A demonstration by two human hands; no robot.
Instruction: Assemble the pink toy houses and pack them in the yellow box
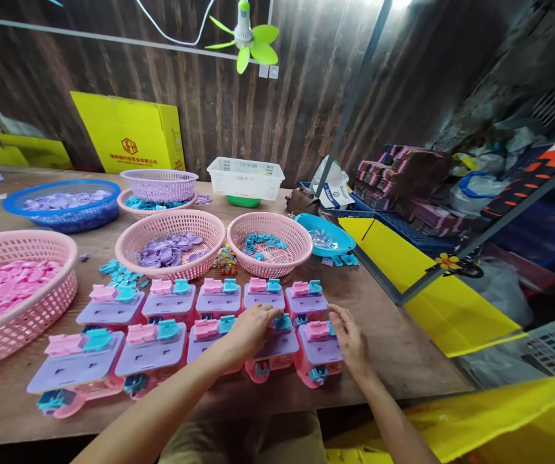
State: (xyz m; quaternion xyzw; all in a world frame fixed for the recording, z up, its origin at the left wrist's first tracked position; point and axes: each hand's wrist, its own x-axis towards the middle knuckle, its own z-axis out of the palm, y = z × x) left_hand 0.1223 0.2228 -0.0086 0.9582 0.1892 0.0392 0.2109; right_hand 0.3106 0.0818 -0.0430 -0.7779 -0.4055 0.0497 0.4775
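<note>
Two rows of small plastic toy units with lilac tops, pink bodies and pink and teal parts stand on the wooden table (393, 341). My left hand (251, 330) lies curled over the top of the front-row unit (273, 351) second from the right. Just to the right, my right hand (349, 340) rests with loosely bent fingers against the rightmost front unit (320, 351). Whether either hand grips anything small is hidden.
Behind the rows stand pink baskets: one with lilac pieces (171, 241), one with teal pieces (270, 243), a big one with pink discs (11, 290) at left. Farther back are a blue basket (64, 205), a white basket (245, 177), a blue bowl (324, 235) and yellow cardboard (444, 303) at right.
</note>
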